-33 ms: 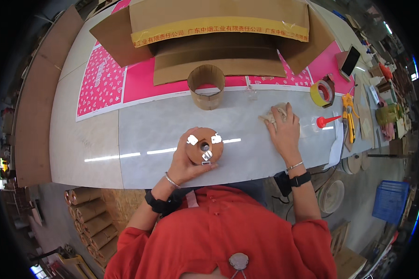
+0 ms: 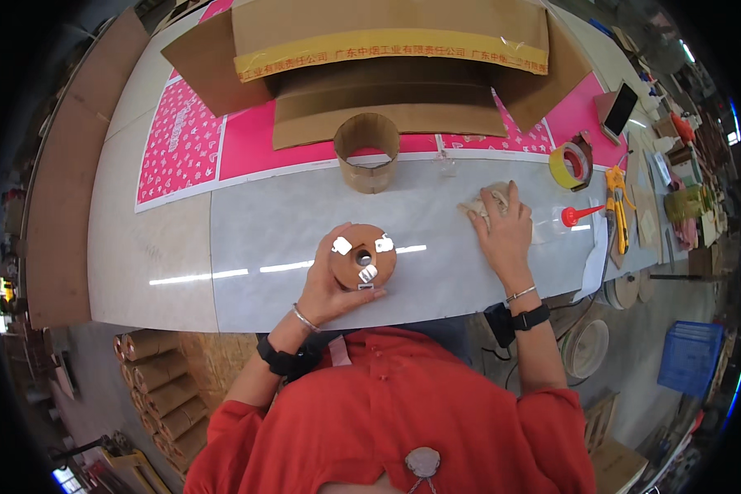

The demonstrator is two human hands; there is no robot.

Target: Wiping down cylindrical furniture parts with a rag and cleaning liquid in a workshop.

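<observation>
My left hand (image 2: 324, 292) is wrapped round a brown disc-ended cylinder (image 2: 347, 260), thumb along its near side. The upturned end has a hole in the middle, and three white pieces sit around that hole. Under the fingers of my right hand (image 2: 504, 239) lies a crumpled beige cloth (image 2: 474, 202), gripped against the grey tabletop (image 2: 420, 296). Beyond my left hand stands an open cardboard tube (image 2: 367, 177). To the right of my right hand is a red pointed nozzle (image 2: 576, 215), with what looks like a clear bottle lying behind it.
A large open cardboard box (image 2: 387, 90) takes up the far side, over a pink printed sheet (image 2: 173, 156). Tape rolls (image 2: 565, 168), a yellow cutter (image 2: 617, 210) and a phone (image 2: 620, 111) lie on the right. Several brown rolls (image 2: 160, 375) are stacked below the table's left.
</observation>
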